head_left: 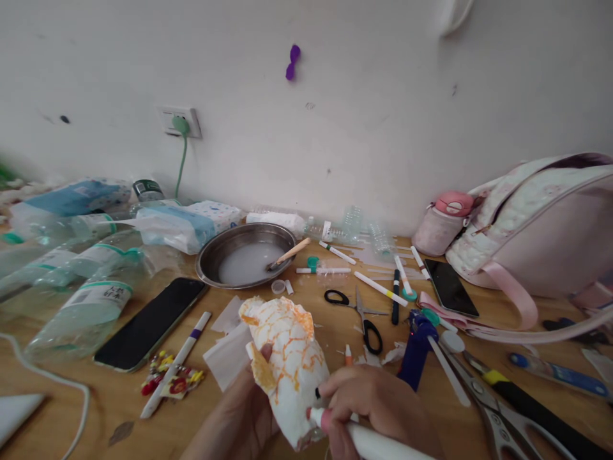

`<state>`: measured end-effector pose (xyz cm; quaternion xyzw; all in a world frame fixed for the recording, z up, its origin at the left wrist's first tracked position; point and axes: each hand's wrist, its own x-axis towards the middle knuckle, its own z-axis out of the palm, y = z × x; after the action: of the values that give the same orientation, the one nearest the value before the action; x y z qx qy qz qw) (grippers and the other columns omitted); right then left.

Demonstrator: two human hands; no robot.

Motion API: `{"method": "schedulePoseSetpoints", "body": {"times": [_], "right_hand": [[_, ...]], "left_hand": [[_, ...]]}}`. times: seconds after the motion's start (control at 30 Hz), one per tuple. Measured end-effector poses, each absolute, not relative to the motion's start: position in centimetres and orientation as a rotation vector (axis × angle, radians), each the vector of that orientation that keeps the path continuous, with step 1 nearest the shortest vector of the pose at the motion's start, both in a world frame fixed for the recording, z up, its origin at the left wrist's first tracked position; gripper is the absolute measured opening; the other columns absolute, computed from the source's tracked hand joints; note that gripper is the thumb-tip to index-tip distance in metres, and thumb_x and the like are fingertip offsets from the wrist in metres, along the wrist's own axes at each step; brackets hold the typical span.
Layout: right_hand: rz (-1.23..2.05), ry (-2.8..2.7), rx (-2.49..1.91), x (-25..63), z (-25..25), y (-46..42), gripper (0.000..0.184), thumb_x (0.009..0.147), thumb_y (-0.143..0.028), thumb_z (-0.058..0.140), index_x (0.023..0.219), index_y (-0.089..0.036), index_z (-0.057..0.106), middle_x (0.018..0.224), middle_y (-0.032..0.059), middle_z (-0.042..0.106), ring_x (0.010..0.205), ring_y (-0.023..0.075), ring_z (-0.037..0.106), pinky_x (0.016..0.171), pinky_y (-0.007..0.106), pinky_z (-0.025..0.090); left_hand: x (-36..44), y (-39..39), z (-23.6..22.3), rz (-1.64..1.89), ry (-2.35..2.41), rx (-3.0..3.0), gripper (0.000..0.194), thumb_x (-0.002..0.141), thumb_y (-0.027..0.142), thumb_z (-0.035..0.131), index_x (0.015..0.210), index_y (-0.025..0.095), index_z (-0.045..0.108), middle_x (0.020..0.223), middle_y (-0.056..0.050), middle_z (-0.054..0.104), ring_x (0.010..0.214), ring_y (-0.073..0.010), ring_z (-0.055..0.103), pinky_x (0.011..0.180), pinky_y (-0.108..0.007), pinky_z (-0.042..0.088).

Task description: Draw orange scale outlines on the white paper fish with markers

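My left hand is closed around a white papier-mâché figure, shaped somewhat like a fish, with orange lines drawn over its body and a yellow-orange fin at its side. A black dot marks its lower right end. My right hand grips a white marker with a pinkish-red collar, its tip at the figure's lower end beside a small red mark. Past the figure, black-handled scissors lie spread on the table. An orange-tipped marker is partly hidden behind my right hand.
A metal bowl of cloudy liquid holds a brush. Plastic bottles and a phone lie left. At right are a blue glue gun, large scissors, a cutter, another phone and a pink backpack.
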<state>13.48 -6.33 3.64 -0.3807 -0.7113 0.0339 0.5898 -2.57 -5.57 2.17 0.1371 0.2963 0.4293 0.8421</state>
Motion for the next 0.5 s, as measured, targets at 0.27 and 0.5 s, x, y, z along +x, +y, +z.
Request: {"method": "schedulePoseSetpoints", "body": {"times": [0.27, 0.5], "right_hand": [[0.055, -1.719, -0.862, 13.84, 3.52, -5.99, 0.013, 0.076, -0.016, 0.051, 0.077, -0.028, 0.050, 0.061, -0.0093, 0.068, 0.047, 0.0100, 0.068, 0.049, 0.015, 0.053], [0.106, -1.737, -0.818, 14.13, 3.38, -5.97, 0.014, 0.079, -0.015, 0.050, 0.077, -0.028, 0.050, 0.061, -0.0100, 0.067, 0.052, 0.0095, 0.071, 0.051, 0.014, 0.052]], "left_hand": [[-2.56, -5.63, 2.05, 0.920, 0.643, 0.348, 0.049, 0.095, 0.041, 0.064, 0.140, 0.023, 0.055, 0.110, -0.005, 0.079, 0.114, -0.0296, 0.069, 0.102, -0.038, 0.051], [-2.62, -5.65, 1.48, 0.909, 0.596, 0.356, 0.057, 0.091, 0.045, 0.068, 0.142, 0.022, 0.053, 0.109, -0.006, 0.078, 0.106, -0.0272, 0.071, 0.100, -0.036, 0.050]]}}
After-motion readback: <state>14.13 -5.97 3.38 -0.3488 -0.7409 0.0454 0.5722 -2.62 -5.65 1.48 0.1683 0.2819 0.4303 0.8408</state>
